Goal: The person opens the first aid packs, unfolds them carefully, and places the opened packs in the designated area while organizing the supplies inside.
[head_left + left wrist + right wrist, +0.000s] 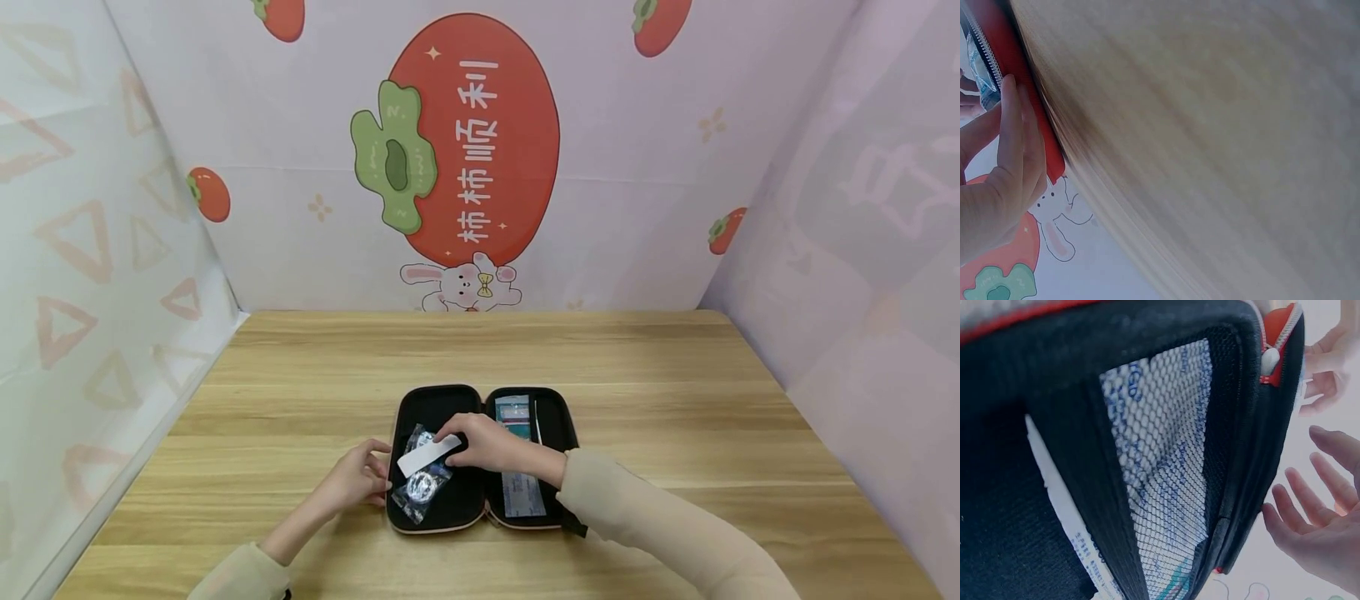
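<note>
White strip [420, 458] sits at a slant over clear packets [422, 490] in the L half of a black-lined case [467, 500], which lies spread flat on the tabletop [675, 400]. R hand [483, 443] reaches across to the strip's R end: thumb & fingers parted, one on each edge. R wrist view has those fingers bent w/ gaps btwn, strip not distinguishable vs. the pale bkgd, so can't tell if it's actually pinched.

L hand [356, 477] is at the case's L edge: fingers fairly straight along the red outer wall [1007, 37], thumb at the rim, i.e. a light hold on that edge & nothing else.

Step in hand, my read: handling the strip over the L half w/ the other hand steadying the case. Next move prob. calls for control of the strip w/o dragging the slippery-looking packets, L edge kept steady.

R half, partly under the R forearm: mesh pocket [1219, 425] w/ a blue-printed white pack [1160, 450] behind it, plus a thin white stick-like item [1063, 500] alongside. Zipper pull [1270, 360] hangs at the case edge.

Further out: pale sleeves [645, 508], then a printed backdrop [622, 167] behind the tabletop.
</note>
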Demonstrator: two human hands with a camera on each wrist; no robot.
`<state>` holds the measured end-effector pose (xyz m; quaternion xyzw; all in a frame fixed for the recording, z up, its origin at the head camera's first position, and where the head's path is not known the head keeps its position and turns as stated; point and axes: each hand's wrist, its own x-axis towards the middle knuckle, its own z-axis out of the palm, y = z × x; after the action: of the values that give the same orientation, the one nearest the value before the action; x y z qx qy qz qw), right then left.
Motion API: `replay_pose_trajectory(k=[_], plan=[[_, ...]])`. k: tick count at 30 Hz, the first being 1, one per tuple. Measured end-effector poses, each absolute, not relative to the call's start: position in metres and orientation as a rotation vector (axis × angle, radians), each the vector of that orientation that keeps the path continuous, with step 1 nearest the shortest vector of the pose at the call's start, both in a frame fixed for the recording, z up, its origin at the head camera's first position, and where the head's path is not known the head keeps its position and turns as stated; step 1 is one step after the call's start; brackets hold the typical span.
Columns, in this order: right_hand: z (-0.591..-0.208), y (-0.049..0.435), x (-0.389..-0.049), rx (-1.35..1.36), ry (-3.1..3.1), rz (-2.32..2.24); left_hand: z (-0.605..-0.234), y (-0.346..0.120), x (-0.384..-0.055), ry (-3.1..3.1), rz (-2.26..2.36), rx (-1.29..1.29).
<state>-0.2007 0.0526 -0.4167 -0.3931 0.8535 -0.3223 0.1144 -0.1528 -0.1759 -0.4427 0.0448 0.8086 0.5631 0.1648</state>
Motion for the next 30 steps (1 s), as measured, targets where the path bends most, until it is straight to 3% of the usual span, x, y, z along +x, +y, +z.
replay_pose_trajectory(k=[30], plan=[[-0.423,0.035,-0.208,-1.256,2.550,-0.757,-0.440,-0.175,-0.151,2.320,1.599,0.130]])
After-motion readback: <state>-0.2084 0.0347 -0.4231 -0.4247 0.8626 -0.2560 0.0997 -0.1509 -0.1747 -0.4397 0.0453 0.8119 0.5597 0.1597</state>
